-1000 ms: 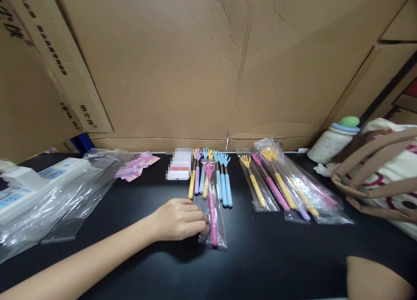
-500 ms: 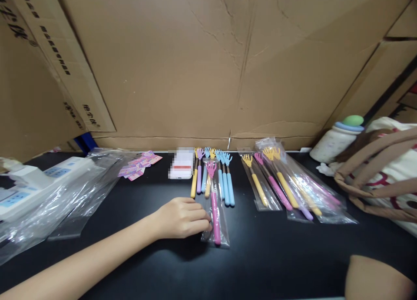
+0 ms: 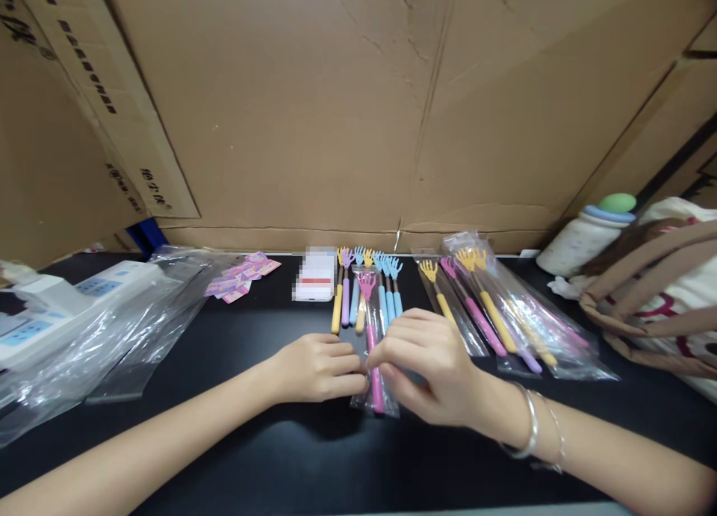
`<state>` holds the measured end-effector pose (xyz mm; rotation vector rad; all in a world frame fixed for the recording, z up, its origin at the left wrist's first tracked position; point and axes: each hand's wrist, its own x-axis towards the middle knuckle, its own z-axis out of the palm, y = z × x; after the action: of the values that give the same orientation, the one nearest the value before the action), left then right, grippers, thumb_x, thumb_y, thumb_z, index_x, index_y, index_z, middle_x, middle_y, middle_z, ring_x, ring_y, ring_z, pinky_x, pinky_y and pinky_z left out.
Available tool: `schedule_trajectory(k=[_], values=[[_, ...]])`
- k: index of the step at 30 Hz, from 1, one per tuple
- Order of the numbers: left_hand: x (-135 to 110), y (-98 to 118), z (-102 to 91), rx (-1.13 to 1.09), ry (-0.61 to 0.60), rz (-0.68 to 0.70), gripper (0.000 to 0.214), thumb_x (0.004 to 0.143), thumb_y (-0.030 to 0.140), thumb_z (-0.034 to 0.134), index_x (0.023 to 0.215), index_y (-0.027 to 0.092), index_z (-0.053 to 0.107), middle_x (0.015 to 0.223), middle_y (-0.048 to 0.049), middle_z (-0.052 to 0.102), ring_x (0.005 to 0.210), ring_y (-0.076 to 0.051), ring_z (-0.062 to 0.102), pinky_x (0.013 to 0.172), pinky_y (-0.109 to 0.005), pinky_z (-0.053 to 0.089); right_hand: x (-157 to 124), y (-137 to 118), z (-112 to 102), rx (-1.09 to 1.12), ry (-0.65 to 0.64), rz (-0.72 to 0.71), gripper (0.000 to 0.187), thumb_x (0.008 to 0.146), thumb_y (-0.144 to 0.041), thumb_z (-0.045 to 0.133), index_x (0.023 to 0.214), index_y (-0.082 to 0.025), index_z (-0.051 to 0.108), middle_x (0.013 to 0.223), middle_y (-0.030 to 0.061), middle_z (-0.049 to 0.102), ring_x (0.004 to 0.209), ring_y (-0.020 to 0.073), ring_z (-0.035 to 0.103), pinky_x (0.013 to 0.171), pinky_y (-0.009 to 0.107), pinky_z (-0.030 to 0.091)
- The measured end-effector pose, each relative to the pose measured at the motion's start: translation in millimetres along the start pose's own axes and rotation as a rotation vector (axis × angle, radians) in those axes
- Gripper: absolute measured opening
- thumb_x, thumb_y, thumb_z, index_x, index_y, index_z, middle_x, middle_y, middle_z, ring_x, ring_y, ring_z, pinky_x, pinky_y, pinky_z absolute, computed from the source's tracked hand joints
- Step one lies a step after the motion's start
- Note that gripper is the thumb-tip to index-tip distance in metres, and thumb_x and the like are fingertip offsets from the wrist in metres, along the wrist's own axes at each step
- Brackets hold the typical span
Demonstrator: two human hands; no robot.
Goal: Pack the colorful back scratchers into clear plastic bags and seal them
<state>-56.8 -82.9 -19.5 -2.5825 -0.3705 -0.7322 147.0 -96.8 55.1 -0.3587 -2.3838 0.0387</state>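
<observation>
A pink back scratcher [image 3: 371, 337] lies in a clear plastic bag [image 3: 392, 408] on the black table, claw end pointing away from me. My left hand [image 3: 322, 368] rests at the left edge of that bag, its fingers curled and closed on the plastic. From the right, my right hand [image 3: 429, 363] reaches over the pink handle. Its index fingertip is at the handle, while the thumb is apart from the fingers. Beyond the bag is a row of unbagged back scratchers, among them a yellow one [image 3: 337, 307], a purple one [image 3: 346, 299] and several blue ones [image 3: 390, 303].
Several bagged back scratchers [image 3: 493, 318] lie to the right. Small printed cards [image 3: 240, 277], empty plastic bags [image 3: 151, 329] and a white power strip [image 3: 72, 307] are on the left. A blurred-out white object [image 3: 314, 277] sits mid-table. A bottle [image 3: 582, 240] and a bag [image 3: 655, 299] stand right.
My right hand has come in from the lower right to the handle of the bagged pink back scratcher. My left hand stays at the bag's left edge.
</observation>
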Motion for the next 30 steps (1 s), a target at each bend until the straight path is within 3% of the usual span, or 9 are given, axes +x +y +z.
schedule_trajectory(k=[3, 8, 20, 26, 30], values=[[4.1, -0.3, -5.2, -0.035, 0.004, 0.054, 0.017, 0.093, 0.017, 0.046, 0.082, 0.019, 0.058, 0.067, 0.003, 0.061, 0.059, -0.01, 0.053, 0.054, -0.023, 0.037, -26.2, 25.7, 16.5, -0.273, -0.154, 0.002, 0.025, 0.09, -0.021, 0.042, 0.07, -0.017, 0.058, 0.057, -0.0006, 0.055, 0.05, 0.0108, 0.047, 0.054, 0.027, 0.03], [6.4, -0.5, -8.9, -0.045, -0.017, 0.049, 0.02, 0.093, 0.017, 0.044, 0.082, 0.019, 0.06, 0.072, 0.002, 0.064, 0.062, -0.01, 0.055, 0.057, -0.022, 0.04, -53.3, 37.8, 33.7, -0.322, -0.313, 0.045, 0.024, 0.092, -0.023, 0.039, 0.076, -0.018, 0.057, 0.062, -0.0001, 0.06, 0.053, 0.0112, 0.05, 0.054, 0.028, 0.027], [8.3, 1.5, -10.4, 0.019, 0.004, 0.077, 0.017, 0.093, 0.017, 0.046, 0.081, 0.019, 0.058, 0.068, 0.0034, 0.063, 0.062, -0.008, 0.057, 0.057, -0.022, 0.038, -51.1, 32.5, 33.9, -0.304, -0.31, 0.113, 0.023, 0.093, -0.024, 0.038, 0.082, -0.018, 0.057, 0.069, 0.0014, 0.064, 0.058, 0.0124, 0.055, 0.054, 0.028, 0.026], [6.8, 2.3, -9.6, 0.03, -0.002, 0.021, 0.013, 0.092, 0.017, 0.048, 0.085, 0.021, 0.059, 0.071, 0.0042, 0.063, 0.063, -0.009, 0.056, 0.056, -0.023, 0.035, -51.3, 33.2, 36.6, -0.284, -0.319, 0.163, 0.022, 0.094, -0.024, 0.039, 0.083, -0.017, 0.057, 0.071, 0.002, 0.066, 0.059, 0.0126, 0.057, 0.054, 0.027, 0.028], [7.3, 2.7, -8.5, 0.035, 0.047, 0.04, 0.012, 0.091, 0.017, 0.05, 0.081, 0.02, 0.057, 0.068, 0.0039, 0.062, 0.062, -0.01, 0.055, 0.055, -0.023, 0.035, -47.1, 30.8, 31.4, -0.18, -0.326, 0.307, 0.018, 0.094, -0.026, 0.04, 0.086, -0.019, 0.055, 0.07, 0.0018, 0.065, 0.058, 0.013, 0.057, 0.054, 0.025, 0.03]])
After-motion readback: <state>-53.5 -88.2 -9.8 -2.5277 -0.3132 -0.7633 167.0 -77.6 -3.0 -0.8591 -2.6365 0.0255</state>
